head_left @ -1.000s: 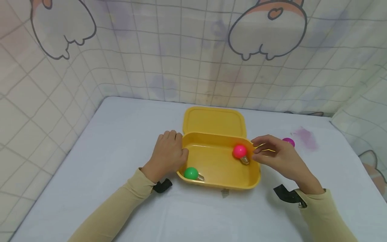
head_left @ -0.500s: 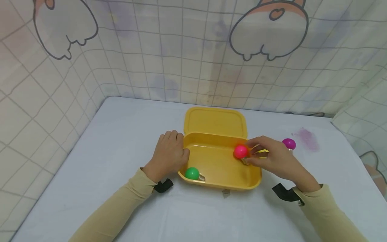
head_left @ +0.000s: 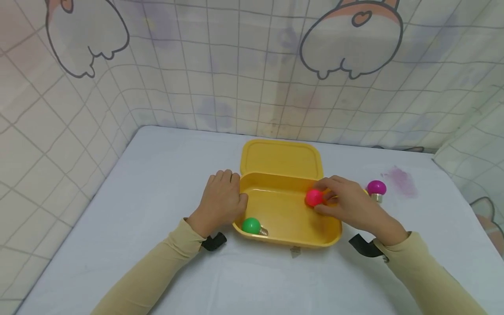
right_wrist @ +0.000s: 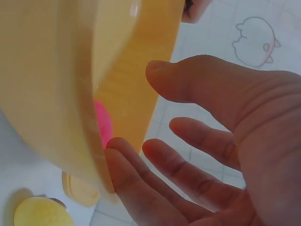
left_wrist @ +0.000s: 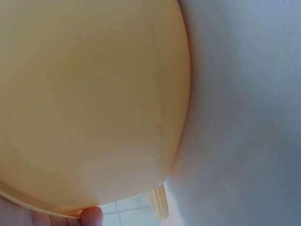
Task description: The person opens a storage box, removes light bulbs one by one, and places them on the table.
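An open yellow box [head_left: 283, 218] with its hinged lid [head_left: 281, 158] folded back sits on the table. My left hand [head_left: 221, 199] grips its left rim, thumb inward; in the left wrist view fingertips [left_wrist: 91, 215] show at the edge. Inside, a pink light bulb [head_left: 313, 197] lies at the right and a green light bulb [head_left: 251, 226] at the front left. My right hand [head_left: 348, 203] reaches over the right rim, fingertips right at the pink bulb, covering its metal base. In the right wrist view its thumb and fingers stand apart.
A purple light bulb [head_left: 376, 188] stands on the white table [head_left: 165, 157] right of the box. The right wrist view shows a yellow round thing [right_wrist: 42, 213] beside the box. A patterned curtain [head_left: 220, 87] rises behind the table. Black straps hang at both wrists.
My right hand has moved left over the box's right rim to the pink bulb, uncovering the purple bulb. My left hand keeps its grip on the left rim.
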